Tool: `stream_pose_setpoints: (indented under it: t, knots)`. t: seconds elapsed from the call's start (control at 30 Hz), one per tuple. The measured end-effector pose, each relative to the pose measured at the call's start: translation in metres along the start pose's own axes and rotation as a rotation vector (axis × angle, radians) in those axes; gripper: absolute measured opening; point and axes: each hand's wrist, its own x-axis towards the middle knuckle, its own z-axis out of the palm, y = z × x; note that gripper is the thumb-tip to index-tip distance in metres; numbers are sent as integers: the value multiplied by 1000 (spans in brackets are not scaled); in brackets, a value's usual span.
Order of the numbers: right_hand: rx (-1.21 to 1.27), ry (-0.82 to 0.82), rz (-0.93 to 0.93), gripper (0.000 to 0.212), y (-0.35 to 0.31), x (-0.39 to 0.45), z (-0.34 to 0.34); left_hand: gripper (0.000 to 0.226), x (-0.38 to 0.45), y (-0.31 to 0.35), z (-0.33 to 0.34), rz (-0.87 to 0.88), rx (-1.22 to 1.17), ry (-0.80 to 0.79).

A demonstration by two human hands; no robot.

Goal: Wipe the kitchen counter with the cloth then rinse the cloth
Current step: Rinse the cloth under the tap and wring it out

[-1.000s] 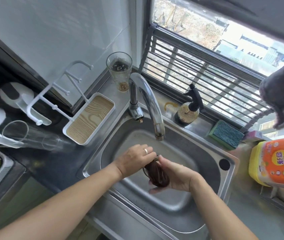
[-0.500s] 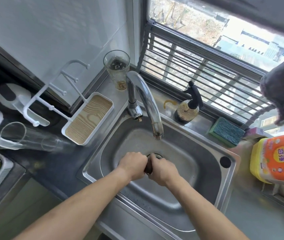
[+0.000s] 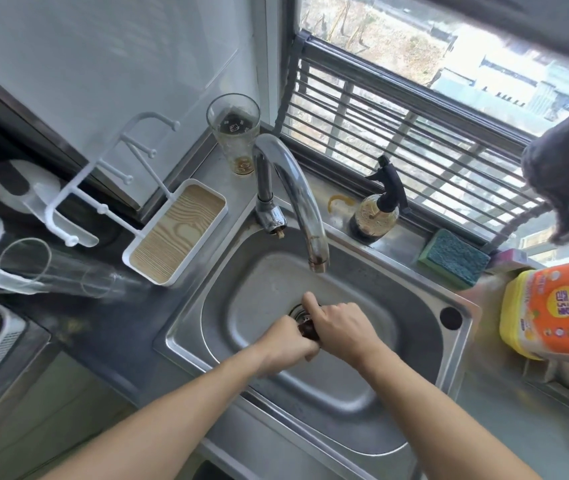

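Both hands meet over the middle of the steel sink [image 3: 411, 282], just in front of the drain. My left hand [image 3: 284, 344] and my right hand [image 3: 340, 329] grip a dark brown cloth [image 3: 308, 330] bunched tight between them. Only a small dark strip of it shows between the fists. The chrome faucet [image 3: 302, 202] arches over the basin above the hands, and no water shows at its spout.
A tall glass [image 3: 234, 133] stands behind the faucet. A spray bottle [image 3: 378, 209] and a green sponge [image 3: 454, 258] sit on the window ledge. A white tray rack [image 3: 175, 235] lies left of the sink, and a yellow detergent bottle [image 3: 553, 313] stands at right. A grey cloth [image 3: 567, 178] hangs at upper right.
The hands closed over the cloth, which showed loose a second ago. They then shifted slightly forward and twisted, hiding nearly all of it.
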Motion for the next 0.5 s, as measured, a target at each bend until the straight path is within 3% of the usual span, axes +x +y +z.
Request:
stream_pose_setpoints:
  t: [0.2,0.33,0.5]
  knots:
    - [-44,151,-122,48,13,12,-18,36,-8,7,4,-193,-472,-219]
    - [-21,88,-133,40,13,14,-18,41,-2,-4,-3,-156,-503,-378]
    - [401,-236,211,50,-10,6,10,22,8,-21,-11,-24,-124,-68]
